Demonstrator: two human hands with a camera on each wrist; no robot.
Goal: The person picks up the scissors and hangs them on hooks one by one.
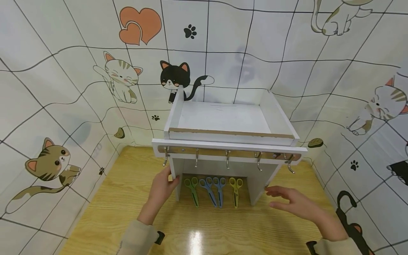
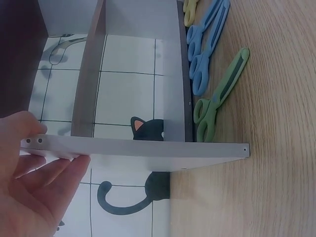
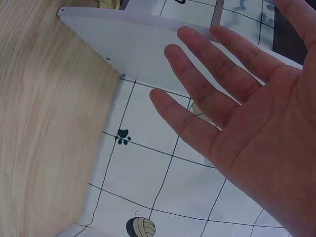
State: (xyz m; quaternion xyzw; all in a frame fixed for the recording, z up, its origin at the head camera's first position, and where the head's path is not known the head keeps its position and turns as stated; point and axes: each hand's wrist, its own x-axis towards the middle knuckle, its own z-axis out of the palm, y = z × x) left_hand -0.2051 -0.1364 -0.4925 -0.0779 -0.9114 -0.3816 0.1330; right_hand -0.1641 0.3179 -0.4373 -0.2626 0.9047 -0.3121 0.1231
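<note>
A white shelf (image 1: 223,143) with a tray-like top stands on the wooden table. Several metal hooks (image 1: 227,159) line its front rail. With thumb on one face and fingers on the other, my left hand (image 1: 160,191) grips the front edge of the left side panel (image 2: 133,148). My right hand (image 1: 296,203) is beside the right side panel (image 3: 133,47), its fingers spread and holding nothing. Between the panels, at the shelf's foot, lie green scissors (image 1: 192,193), two blue pairs of scissors (image 1: 208,189) and yellow scissors (image 1: 236,191).
White cloth walls (image 1: 76,85) printed with cats and grid lines surround the table (image 1: 105,209) at the back and both sides. The shelf's back is close to the rear cloth. Bare wood shows in front of the scissors and on both sides of the shelf.
</note>
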